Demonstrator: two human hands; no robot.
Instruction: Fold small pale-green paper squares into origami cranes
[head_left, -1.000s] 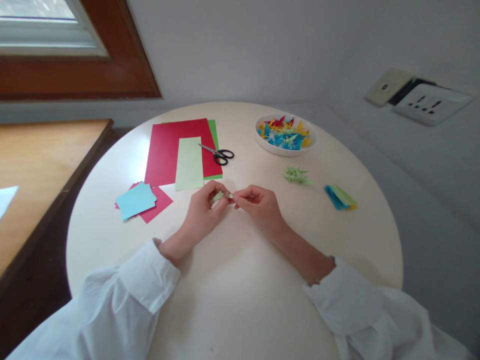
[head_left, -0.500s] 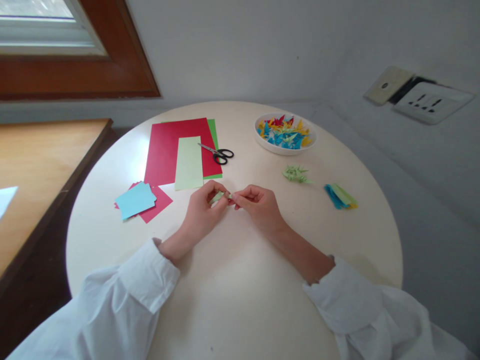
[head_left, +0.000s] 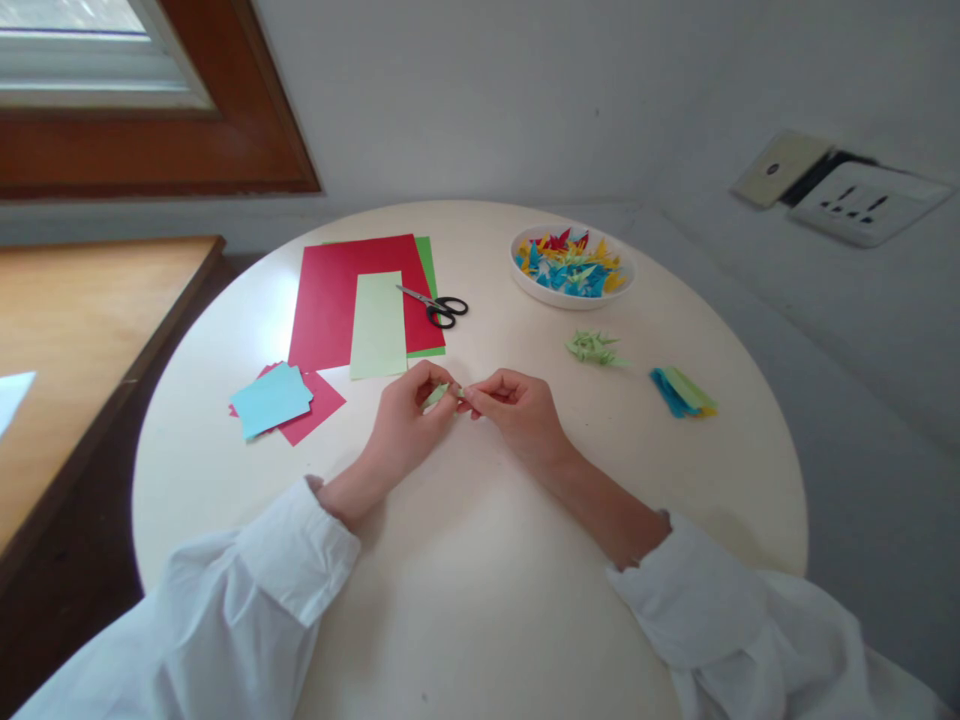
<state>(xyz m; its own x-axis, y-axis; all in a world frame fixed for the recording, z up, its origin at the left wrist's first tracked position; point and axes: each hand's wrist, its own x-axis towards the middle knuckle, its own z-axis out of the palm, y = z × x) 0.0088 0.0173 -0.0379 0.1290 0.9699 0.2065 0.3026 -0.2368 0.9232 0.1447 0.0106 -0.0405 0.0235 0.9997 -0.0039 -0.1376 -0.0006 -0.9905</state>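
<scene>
Between my hands, just above the middle of the round table (head_left: 480,560), is a small folded piece of light green paper (head_left: 436,395), mostly covered by fingers. My left hand (head_left: 415,412) pinches it between thumb and fingers. From the other side, my right hand (head_left: 517,408) has its thumb and fingertips closed on the paper's right end. How the folds run cannot be made out. To the right lies a small heap of light green folded paper cranes (head_left: 592,347). A white dish (head_left: 536,293) behind it holds many red, yellow, blue and green paper cranes.
Black-handled scissors (head_left: 442,311) lie across a pale green strip (head_left: 379,330) and a red sheet (head_left: 322,300), with a green sheet (head_left: 425,262) beneath. Light blue paper squares (head_left: 271,402) rest on red ones (head_left: 319,410) at left. Folded blue, green and yellow papers (head_left: 679,392) sit at right.
</scene>
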